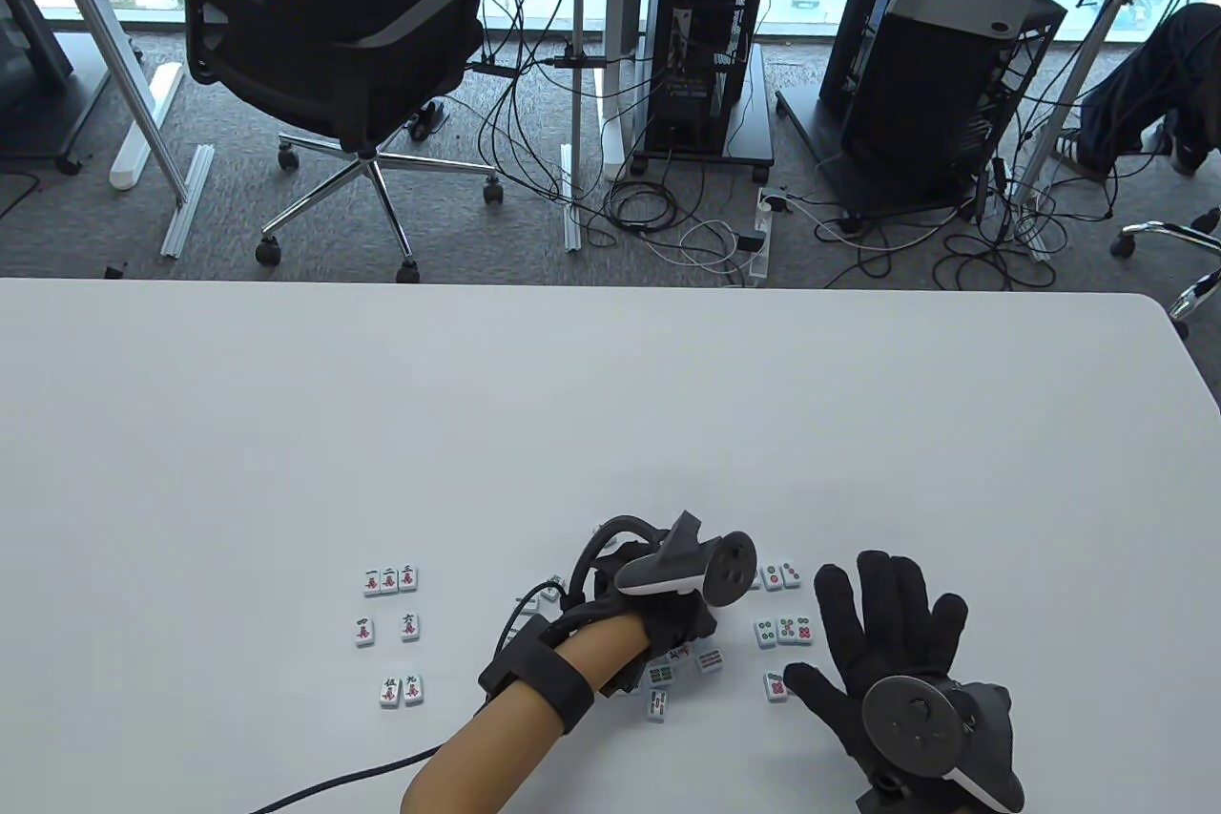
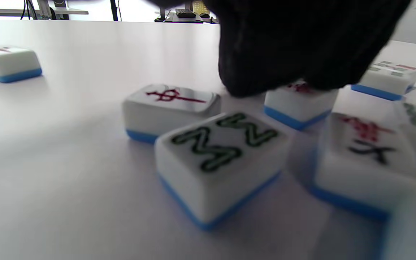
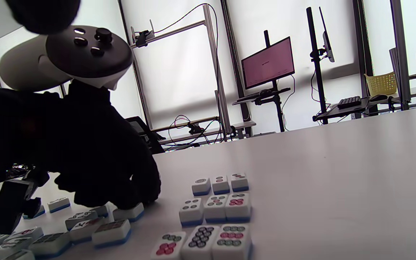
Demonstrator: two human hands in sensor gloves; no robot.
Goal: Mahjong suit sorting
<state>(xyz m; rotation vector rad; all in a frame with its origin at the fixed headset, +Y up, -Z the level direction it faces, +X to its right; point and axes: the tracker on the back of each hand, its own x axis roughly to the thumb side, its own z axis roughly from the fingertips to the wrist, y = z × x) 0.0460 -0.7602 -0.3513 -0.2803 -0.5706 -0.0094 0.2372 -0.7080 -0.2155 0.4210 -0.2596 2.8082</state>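
Plainly, tiles small, rigid, glossy, likely slippery; best pinched across blue-edged sides. Unsorted cluster near table front edge, centre. Left hand curled down, fingertips pressing one tile; grip unclear. Right hand flat, fingers spread wide, holding nothing, beside sorted dot tiles.

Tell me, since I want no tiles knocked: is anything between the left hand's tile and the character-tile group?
Probably not. The left hand rests on a tile in the middle pile; bare table separates it from the character tiles.
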